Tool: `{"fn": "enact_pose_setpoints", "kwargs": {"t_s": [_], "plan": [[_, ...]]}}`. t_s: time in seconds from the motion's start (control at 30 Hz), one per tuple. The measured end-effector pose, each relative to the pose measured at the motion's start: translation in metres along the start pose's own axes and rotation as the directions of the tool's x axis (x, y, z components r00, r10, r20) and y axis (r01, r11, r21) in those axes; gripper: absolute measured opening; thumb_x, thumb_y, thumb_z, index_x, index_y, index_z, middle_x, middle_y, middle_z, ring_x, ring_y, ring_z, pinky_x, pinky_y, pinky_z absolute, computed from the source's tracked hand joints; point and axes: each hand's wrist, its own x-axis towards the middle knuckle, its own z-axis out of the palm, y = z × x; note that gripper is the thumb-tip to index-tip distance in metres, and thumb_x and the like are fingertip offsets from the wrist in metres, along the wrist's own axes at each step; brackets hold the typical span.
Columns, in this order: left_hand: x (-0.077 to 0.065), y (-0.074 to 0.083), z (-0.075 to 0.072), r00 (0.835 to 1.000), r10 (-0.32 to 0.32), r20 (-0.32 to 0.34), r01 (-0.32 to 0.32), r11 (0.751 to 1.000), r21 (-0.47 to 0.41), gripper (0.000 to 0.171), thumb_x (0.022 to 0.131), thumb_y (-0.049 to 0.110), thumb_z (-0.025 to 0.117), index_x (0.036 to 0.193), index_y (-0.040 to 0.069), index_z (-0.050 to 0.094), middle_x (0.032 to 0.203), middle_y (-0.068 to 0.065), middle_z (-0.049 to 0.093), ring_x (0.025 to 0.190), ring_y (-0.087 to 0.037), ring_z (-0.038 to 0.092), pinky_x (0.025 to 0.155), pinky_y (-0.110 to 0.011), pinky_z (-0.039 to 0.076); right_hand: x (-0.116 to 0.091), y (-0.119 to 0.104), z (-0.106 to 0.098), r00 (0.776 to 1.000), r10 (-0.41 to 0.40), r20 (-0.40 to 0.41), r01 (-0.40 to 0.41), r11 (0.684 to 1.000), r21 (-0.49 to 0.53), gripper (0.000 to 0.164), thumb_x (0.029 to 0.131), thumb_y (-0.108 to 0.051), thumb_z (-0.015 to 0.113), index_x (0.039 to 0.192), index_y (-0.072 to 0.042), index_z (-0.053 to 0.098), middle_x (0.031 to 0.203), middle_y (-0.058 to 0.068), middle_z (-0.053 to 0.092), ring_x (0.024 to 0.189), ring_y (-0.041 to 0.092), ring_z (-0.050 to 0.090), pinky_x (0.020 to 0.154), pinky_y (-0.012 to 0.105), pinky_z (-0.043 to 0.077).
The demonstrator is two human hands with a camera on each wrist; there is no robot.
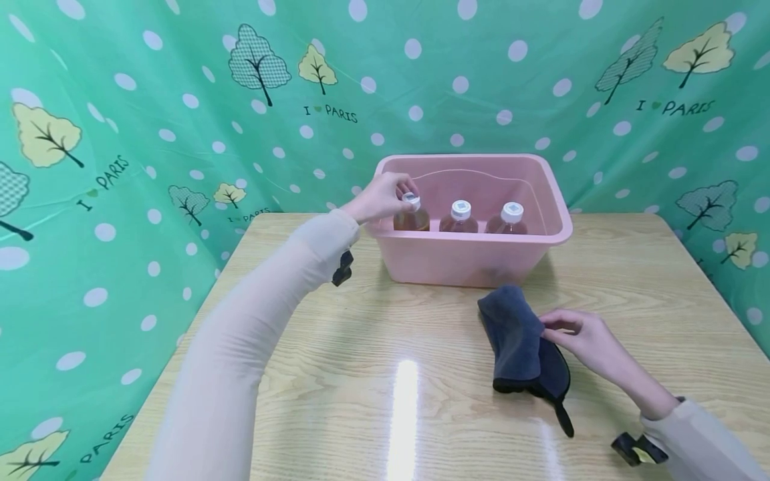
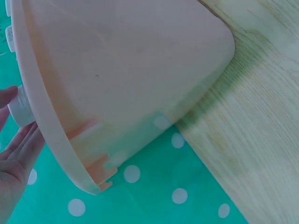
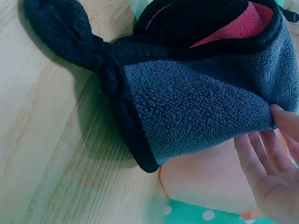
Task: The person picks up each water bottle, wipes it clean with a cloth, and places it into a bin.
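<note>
In the head view, a pink plastic bin (image 1: 457,257) holds three bottles of brownish liquid with white caps. My left hand (image 1: 385,195) reaches over its left side and grips the leftmost bottle (image 1: 412,221) by its cap. Thumb and fingers close around that white cap (image 2: 21,109) in the left wrist view, right by the bin's rim. Lower right, my right hand (image 1: 588,339) pinches the edge of a dark grey-blue cloth (image 1: 514,337) with black trim and a hanging loop. Folded over, the cloth (image 3: 196,98) shows a pink-red inner side in the right wrist view.
The middle bottle (image 1: 460,217) and the right bottle (image 1: 510,219) stand in the bin. Under everything is a light wooden table (image 1: 337,401) with a bright reflection. A green dotted curtain (image 1: 433,113) hangs right behind the bin and along the left side.
</note>
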Motion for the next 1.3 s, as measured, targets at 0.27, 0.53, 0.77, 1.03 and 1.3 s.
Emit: {"fn": "enact_pose_setpoints", "kwargs": {"t_s": [0.27,0.53,0.77,1.03,1.3], "plan": [[0.000,-0.002,0.004,1.000,-0.007,0.022,0.007,1.000,0.016,0.016,0.079,0.005,0.063,0.094,0.004,0.058,0.092,-0.009,0.058,0.083,-0.018,0.055,0.074,-0.025,0.047,0.000,-0.001,0.000,1.000,0.013,-0.007,-0.013,1.000,-0.005,0.012,0.078,0.002,0.064,0.089,0.002,0.065,0.086,-0.011,0.061,0.079,-0.011,0.052,0.064,0.013,0.048],[-0.002,-0.002,0.006,1.000,-0.016,0.014,0.016,1.000,0.018,0.017,0.079,0.006,0.065,0.094,0.004,0.058,0.091,-0.008,0.059,0.084,-0.018,0.056,0.075,-0.025,0.047,0.000,-0.001,-0.003,0.999,0.036,-0.018,-0.037,0.999,-0.006,0.012,0.078,0.001,0.063,0.090,0.003,0.065,0.085,-0.015,0.060,0.078,-0.011,0.052,0.063,0.013,0.048],[-0.001,-0.004,0.008,1.000,-0.007,0.001,0.007,1.000,0.024,0.018,0.078,0.006,0.065,0.094,0.004,0.058,0.092,-0.009,0.059,0.084,-0.018,0.055,0.076,-0.025,0.046,0.000,0.002,-0.010,0.999,0.040,-0.026,-0.041,0.999,-0.032,0.012,0.079,0.000,0.063,0.091,0.002,0.065,0.085,-0.015,0.061,0.078,-0.011,0.052,0.063,0.011,0.047],[-0.002,-0.008,0.010,1.000,0.006,-0.020,-0.006,1.000,0.017,0.018,0.079,0.008,0.066,0.094,0.005,0.058,0.092,-0.006,0.059,0.084,-0.017,0.055,0.077,-0.024,0.046,-0.003,0.004,-0.023,0.999,0.026,-0.029,-0.026,1.000,0.006,0.012,0.080,0.000,0.062,0.090,0.005,0.064,0.087,-0.028,0.055,0.080,-0.013,0.051,0.064,0.007,0.045],[-0.004,-0.010,0.010,1.000,0.012,-0.014,-0.012,1.000,0.016,0.014,0.081,0.006,0.062,0.094,0.006,0.058,0.091,-0.007,0.059,0.082,-0.016,0.055,0.074,-0.025,0.047,-0.006,0.007,-0.036,1.000,0.008,-0.028,-0.009,0.999,-0.044,0.012,0.080,-0.001,0.062,0.091,0.002,0.064,0.086,-0.027,0.056,0.081,-0.015,0.050,0.065,0.005,0.044]]}}
